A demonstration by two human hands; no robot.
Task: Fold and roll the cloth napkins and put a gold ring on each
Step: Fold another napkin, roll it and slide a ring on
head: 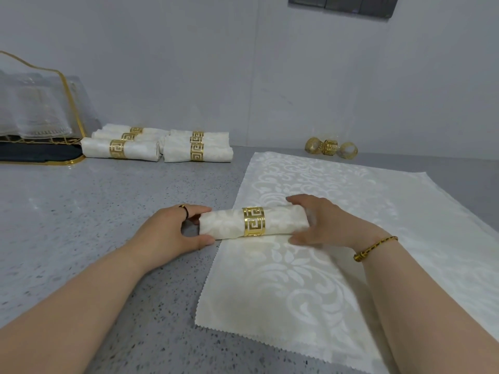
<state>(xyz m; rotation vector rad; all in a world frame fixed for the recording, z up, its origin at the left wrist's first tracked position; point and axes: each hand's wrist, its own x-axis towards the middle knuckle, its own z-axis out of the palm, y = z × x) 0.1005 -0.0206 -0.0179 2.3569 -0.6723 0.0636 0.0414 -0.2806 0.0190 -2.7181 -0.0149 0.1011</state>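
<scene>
The left hand point(172, 230) and right hand point(326, 222) each grip one end of the rolled napkin point(224, 225), thumb in front, fingers curled behind; its gold ring point(253, 221) sits midway between them. Under the fingers lies a flat napkin point(283, 279), well beyond them spare rings point(330, 148)

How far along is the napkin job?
Five ringed rolls lie finished at the back. The left hand and right hand hold a sixth roll, its gold ring already on. Left to do: at least one flat napkin beneath it, with three loose rings behind.
</scene>
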